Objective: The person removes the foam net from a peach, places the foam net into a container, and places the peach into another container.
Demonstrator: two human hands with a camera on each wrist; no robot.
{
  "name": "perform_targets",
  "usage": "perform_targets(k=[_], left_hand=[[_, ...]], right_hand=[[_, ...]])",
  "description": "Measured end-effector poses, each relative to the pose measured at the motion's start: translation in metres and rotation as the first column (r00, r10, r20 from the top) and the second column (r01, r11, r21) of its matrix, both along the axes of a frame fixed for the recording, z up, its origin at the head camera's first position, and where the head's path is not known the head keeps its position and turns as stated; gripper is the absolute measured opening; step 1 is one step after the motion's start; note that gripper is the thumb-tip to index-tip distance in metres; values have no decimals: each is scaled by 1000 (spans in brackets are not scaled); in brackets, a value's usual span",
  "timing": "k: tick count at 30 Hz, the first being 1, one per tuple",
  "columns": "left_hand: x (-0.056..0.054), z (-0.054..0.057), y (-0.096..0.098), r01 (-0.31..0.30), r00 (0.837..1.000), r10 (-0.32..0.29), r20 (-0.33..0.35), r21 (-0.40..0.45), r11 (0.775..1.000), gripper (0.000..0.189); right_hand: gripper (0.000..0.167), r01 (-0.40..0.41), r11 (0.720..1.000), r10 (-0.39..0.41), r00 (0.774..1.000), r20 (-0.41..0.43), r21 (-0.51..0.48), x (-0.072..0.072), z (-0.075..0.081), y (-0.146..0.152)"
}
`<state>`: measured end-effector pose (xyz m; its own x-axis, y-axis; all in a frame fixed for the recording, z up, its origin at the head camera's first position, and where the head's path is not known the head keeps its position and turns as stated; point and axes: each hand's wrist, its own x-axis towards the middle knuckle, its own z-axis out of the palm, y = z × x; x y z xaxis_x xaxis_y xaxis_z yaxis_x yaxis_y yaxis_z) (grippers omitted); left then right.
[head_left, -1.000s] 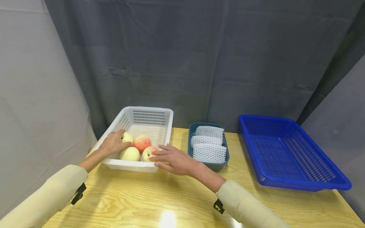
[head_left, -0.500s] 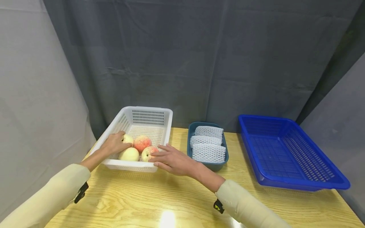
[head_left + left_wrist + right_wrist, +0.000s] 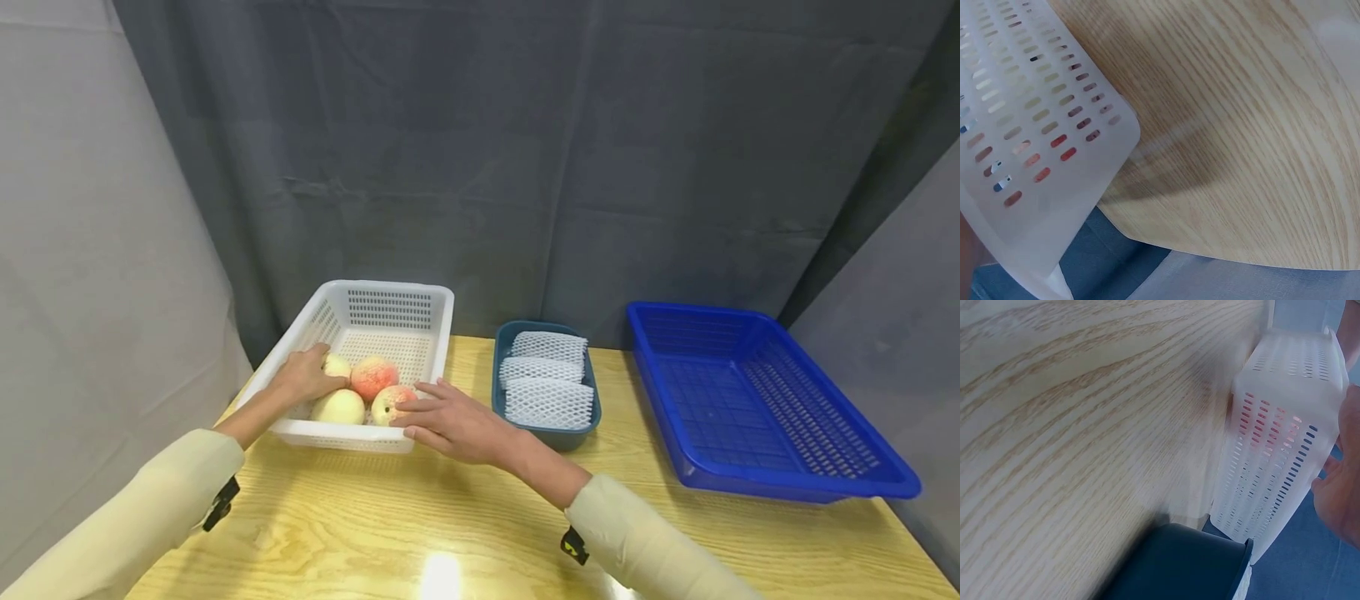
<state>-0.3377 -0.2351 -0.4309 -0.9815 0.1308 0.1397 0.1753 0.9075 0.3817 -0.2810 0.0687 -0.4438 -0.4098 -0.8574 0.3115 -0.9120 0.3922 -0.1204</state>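
Several peaches lie in the near part of a white plastic basket point(image 3: 390, 296). My left hand point(image 3: 298, 375) reaches over the basket's left side, with thumb and fingers around a pale peach point(image 3: 337, 366). A second pale peach point(image 3: 341, 407) lies just in front of that hand, and a red-blushed peach point(image 3: 374, 377) sits beside the held one. My right hand point(image 3: 453, 421) is at the basket's near right corner, its extended fingers reaching over the rim onto a yellow-and-red peach point(image 3: 392, 405). Both wrist views show mostly the basket's slotted outer walls, with peach colour behind the slots.
A dark teal tub point(image 3: 558, 437) holding white foam net sleeves point(image 3: 550, 403) stands right of the basket. Farther right is a large blue plastic basket point(image 3: 727, 417). All stand on a wood-grain table point(image 3: 360, 517), with a grey curtain point(image 3: 480, 167) behind.
My left forearm has shifted slightly right, its hand staying at the same peach. My right hand and the baskets stay practically in place.
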Motion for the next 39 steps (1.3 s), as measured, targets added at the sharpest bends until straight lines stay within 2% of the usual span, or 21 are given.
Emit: perform_targets(k=[10, 20, 25, 29, 35, 39], left_hand=[[0, 4, 3, -92, 996, 94, 13, -118, 989, 78], [0, 10, 6, -120, 993, 120, -6, -159, 980, 73], [-2, 12, 11, -109, 994, 108, -15, -140, 984, 71], [-5, 18, 24, -82, 996, 77, -50, -115, 990, 67], [-11, 31, 51, -30, 994, 21, -103, -90, 995, 66], [-13, 36, 71, 11, 990, -24, -139, -95, 995, 62]], right_hand=[[37, 16, 1000, -16, 1000, 11, 11, 1, 1, 1], [37, 11, 1000, -11, 1000, 2, 13, -3, 1, 0], [37, 8, 1000, -8, 1000, -14, 24, -4, 2, 1], [35, 15, 1000, -15, 1000, -14, 7, -4, 6, 4], [43, 128, 992, -128, 992, 22, -9, -3, 14, 7], [48, 184, 983, -183, 983, 22, -16, -5, 21, 11]])
